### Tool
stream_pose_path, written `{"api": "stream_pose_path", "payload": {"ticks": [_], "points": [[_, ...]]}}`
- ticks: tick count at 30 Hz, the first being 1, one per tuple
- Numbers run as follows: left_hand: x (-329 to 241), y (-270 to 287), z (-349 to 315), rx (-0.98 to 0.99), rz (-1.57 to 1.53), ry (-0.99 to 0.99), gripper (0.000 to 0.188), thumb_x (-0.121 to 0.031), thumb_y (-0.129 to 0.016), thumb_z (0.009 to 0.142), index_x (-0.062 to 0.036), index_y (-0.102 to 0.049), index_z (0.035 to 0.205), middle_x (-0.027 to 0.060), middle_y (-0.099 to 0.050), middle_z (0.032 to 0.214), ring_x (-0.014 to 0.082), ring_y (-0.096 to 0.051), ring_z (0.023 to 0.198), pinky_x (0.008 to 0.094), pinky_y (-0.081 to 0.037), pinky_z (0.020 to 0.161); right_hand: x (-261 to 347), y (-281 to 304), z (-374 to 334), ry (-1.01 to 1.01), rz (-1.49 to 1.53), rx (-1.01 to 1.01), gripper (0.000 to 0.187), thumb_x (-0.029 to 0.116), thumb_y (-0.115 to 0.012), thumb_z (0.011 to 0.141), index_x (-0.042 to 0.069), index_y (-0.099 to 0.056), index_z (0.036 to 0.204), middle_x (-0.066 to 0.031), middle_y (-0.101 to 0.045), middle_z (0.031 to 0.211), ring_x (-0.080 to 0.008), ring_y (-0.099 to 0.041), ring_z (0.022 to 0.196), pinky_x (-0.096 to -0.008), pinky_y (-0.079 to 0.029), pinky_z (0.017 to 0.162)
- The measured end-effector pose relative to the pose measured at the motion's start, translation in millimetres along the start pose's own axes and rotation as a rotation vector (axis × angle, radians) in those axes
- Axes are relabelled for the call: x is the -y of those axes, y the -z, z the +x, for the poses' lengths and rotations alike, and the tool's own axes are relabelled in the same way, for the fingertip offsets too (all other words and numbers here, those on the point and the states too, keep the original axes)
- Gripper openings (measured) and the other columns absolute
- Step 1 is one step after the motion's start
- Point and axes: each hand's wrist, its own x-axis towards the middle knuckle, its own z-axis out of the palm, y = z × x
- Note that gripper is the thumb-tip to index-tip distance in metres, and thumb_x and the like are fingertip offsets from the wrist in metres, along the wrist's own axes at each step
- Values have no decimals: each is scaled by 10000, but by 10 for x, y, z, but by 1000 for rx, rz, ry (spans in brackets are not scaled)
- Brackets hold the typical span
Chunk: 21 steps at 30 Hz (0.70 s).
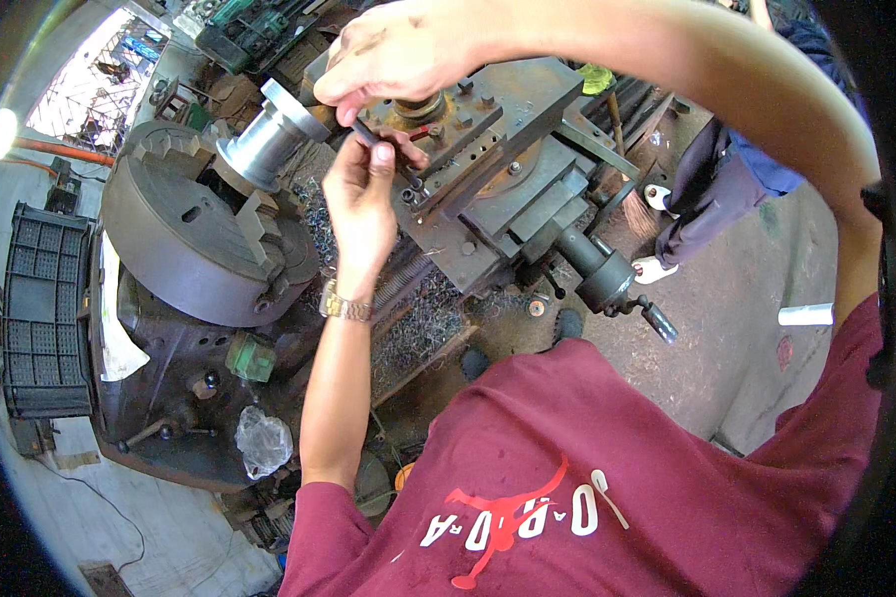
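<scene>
My left hand, with a watch on its wrist, is closed with thumb and fingers round a dark metal rod. My right hand reaches in across the top and pinches the rod's upper end. The rod slants down to the right, its lower end close to a small round metal fitting at the edge of the lathe's tool slide. Left of both hands, a shiny flanged metal workpiece sits in the jaws of a large lathe chuck.
Below the slide, a cylindrical dial housing carries a crank handle. Metal shavings cover the lathe bed. A clear plastic bag hangs by the control levers. Another person's legs stand at the right.
</scene>
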Motion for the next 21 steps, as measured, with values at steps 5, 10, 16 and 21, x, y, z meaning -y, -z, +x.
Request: {"api": "stream_pose_path", "payload": {"ticks": [5, 10, 16, 21], "points": [[210, -55, -171, -67, 52, 38, 145, -96, -610, 1026, 38, -638, 1072, 93, -690, 946, 187, -682, 855, 365, -578, 868, 788, -91, -63, -607, -317, -61, 246, 187, -668, 875, 68, -706, 1087, -176, -695, 999, -341, -711, 957, -426, -580, 819], [242, -64, -160, -64, 103, 61, 112, -57, -629, 1006, 46, -656, 1042, 85, -699, 899, 180, -695, 843, 349, -582, 829, 726, 43, 12, -497, -174, 56, 278, 298, -599, 972, 45, -705, 1017, -186, -683, 972, -342, -717, 871, -435, -582, 733], [333, -32, -141, -33, 9, 41, 228, -153, -635, 1022, 66, -659, 1080, 85, -704, 879, 173, -688, 812, 326, -568, 798, 787, -25, -75, -606, -263, -69, 267, 294, -571, 972, 100, -720, 1079, -148, -707, 986, -341, -719, 884, -439, -588, 753], [412, 51, -164, -29, 168, -16, 157, -99, -581, 1035, 47, -638, 1030, 86, -687, 864, 163, -660, 807, 324, -557, 784, 1083, -117, 123, -797, -370, -127, 316, 301, -536, 999, 41, -709, 1047, -176, -723, 1006, -325, -738, 829, -427, -595, 684]]}}
